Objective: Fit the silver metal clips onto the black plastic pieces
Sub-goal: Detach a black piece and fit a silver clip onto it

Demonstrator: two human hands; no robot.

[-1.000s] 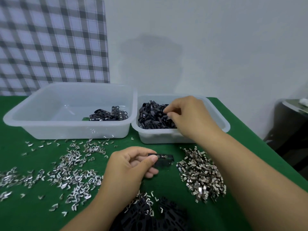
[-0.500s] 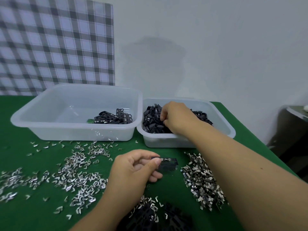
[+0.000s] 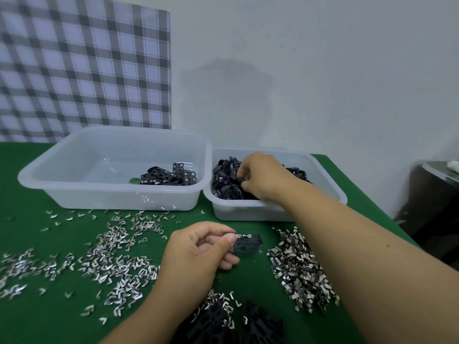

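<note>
Left hand (image 3: 198, 249) pinching black piece (image 3: 246, 245) between thumb and curled fingers, holding it just above green table (image 3: 24, 319). Silver clip (image 3: 244, 235) sitting on piece's top edge.

Right hand (image 3: 263, 176) reaching into small tub (image 3: 327, 184), fingers curling down among heaped black pieces (image 3: 226, 180). Cannot tell if gripping one.

Big tub (image 3: 74, 194) holding few clipped pieces (image 3: 169, 176).

Loose clips (image 3: 119, 259) lying scattered on left, clip pile (image 3: 298, 266) lying under right forearm.

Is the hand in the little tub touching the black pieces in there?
Touching. The head view shows the right hand with its fingers curled into the black pieces inside the small tub.
</note>
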